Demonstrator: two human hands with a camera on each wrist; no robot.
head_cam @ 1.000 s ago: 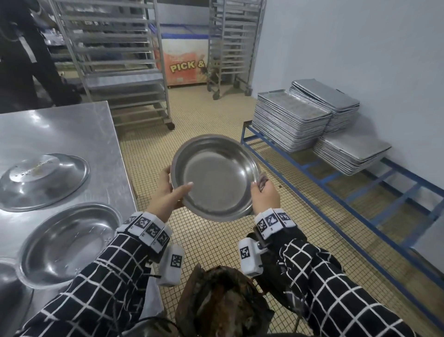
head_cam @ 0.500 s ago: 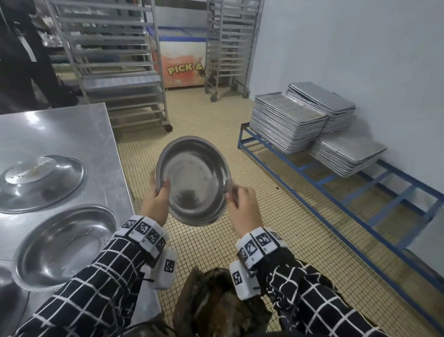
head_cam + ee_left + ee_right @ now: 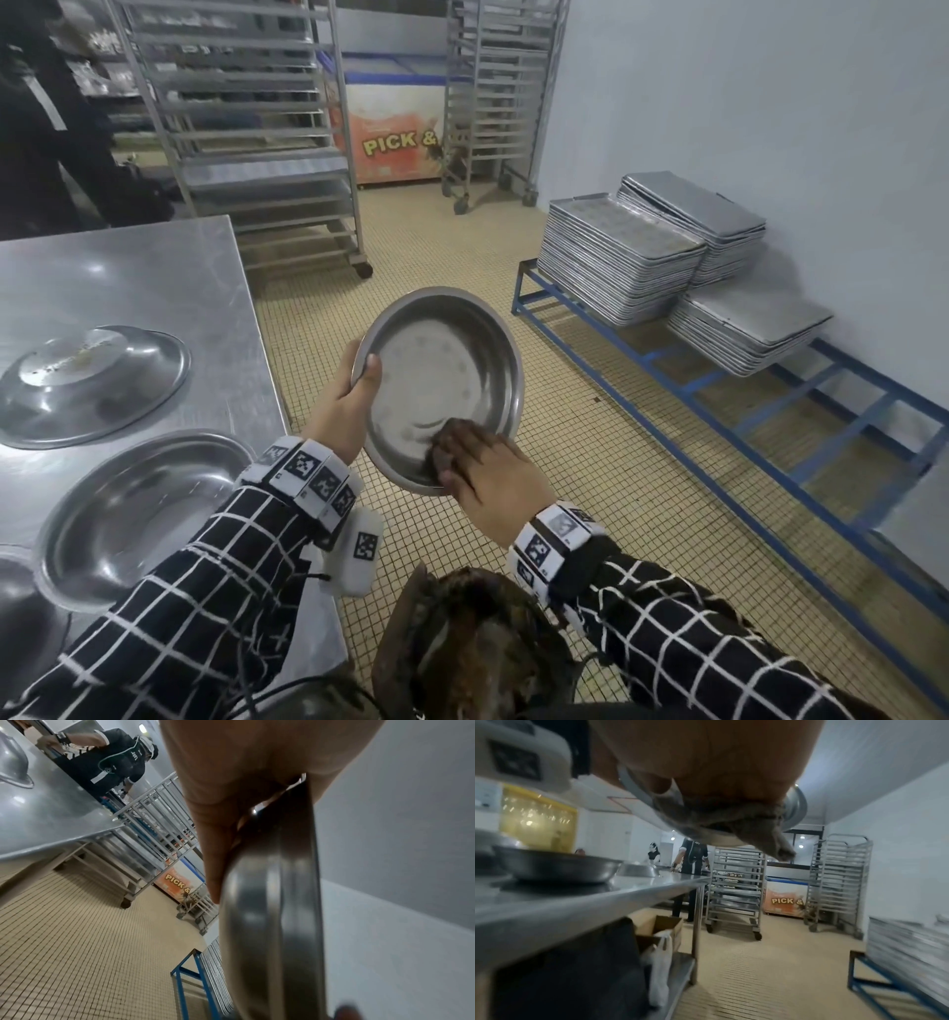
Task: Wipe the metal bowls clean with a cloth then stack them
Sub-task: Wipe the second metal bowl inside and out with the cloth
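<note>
Bowl: the held bowl (image 3: 444, 380) is in the air over the tiled floor (image 3: 590, 462), just right of the table (image 3: 154, 288), between the two hands.
Left hand: the left hand (image 3: 345, 401) grasps the bowl's left rim, thumb hooked over the lip onto the inside, fingers behind on the outer wall; the left wrist view shows the rim (image 3: 295, 882) edge-on, running away from the palm.
Right hand: the right hand (image 3: 488, 470) lies at the bowl's near rim, fingers bent over a dark cloth (image 3: 444, 442) and pressing it against the inner wall; in the right wrist view a tail of the cloth (image 3: 770, 833) hangs out below the palm.
Facing: the bowl is tipped up, its mouth turned toward the person and upward, bottom facing away and down; from the head view it reads as an oval, long from near to far.
Contents: the held bowl holds only the cloth and the fingertips at its near edge.
Table: an upright bowl (image 3: 138, 514) sits near the table's right edge, nothing in it that I can see; farther left an upturned bowl (image 3: 92, 383) rests mouth down; a third rim (image 3: 20, 611) shows at the near left corner.
Rack: a blue frame (image 3: 719, 390) by the right wall carries stacks of trays (image 3: 621, 257).
</note>
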